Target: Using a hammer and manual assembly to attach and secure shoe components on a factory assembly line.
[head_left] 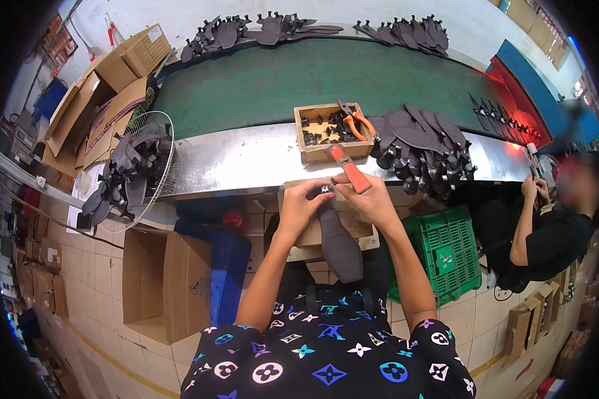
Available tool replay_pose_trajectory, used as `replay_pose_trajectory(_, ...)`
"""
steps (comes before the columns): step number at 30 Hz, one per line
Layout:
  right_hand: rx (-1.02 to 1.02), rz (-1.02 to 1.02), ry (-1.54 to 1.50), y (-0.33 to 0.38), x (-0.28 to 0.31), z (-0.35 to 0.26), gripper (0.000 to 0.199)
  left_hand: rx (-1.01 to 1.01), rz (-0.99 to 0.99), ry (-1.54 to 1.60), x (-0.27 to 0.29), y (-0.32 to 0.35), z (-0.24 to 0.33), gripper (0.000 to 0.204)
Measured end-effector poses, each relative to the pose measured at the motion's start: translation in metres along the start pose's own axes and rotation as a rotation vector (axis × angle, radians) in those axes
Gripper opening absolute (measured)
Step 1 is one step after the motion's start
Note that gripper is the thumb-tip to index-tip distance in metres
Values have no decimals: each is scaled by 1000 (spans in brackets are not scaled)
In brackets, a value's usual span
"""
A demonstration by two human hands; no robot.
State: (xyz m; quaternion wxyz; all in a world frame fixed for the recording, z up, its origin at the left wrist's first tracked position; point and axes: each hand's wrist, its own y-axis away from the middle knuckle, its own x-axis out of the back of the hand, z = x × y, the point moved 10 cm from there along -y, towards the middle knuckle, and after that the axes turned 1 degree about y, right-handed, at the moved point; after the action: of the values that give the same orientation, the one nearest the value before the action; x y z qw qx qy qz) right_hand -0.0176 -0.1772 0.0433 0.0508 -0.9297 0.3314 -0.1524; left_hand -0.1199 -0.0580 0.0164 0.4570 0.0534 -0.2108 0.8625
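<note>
Left hand (304,203) pinches the dark sole piece's (339,243) top over the lap, right hand (369,196) closed round orange-handled pliers (348,169) working at it; risk: jaws slipping onto the left fingertips.

I see a steel bench (246,159) running across, with a green belt (299,83) behind it at twelve o'clock. On the bench sits a wooden tray (313,151), holding small black parts and orange pliers (353,123). At three o'clock of the tray lies a heap of dark soles (422,143). More soles (279,28) line the belt's far edge.
</note>
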Motion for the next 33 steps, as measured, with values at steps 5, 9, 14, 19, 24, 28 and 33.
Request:
replay_pose_trajectory(5, 60, -98, 137, -10, -13, -2, 27, 4, -16, 8, -1, -2, -7, 32)
replay_pose_trajectory(9, 245, -69, 241, -9, -14, -26, 26, 81, -73, 38, -2, -3, -13, 33)
replay_pose_trajectory(14, 243, -93, 326, -11, -20, -29, 24, 68, -95, 17, -2, -5, -13, 33)
replay_pose_trajectory(19, 327, -90, 347, -4, -21, -31, 29, 46, -93, 29, 2, -5, -14, 33)
replay_pose_trajectory(24, 224, -77, 470, -2, -12, -20, 35, 76, -112, 157, 0, -10, -15, 30)
replay_pose_trajectory(28, -54, 82, 138, 33, 3, -55, 29, 5, -100, 160, 5, -12, -17, 24)
replay_pose_trajectory(33, 195, 115, 380, 69, -3, -95, 33, 124, -114, 273, 2, -9, -28, 26)
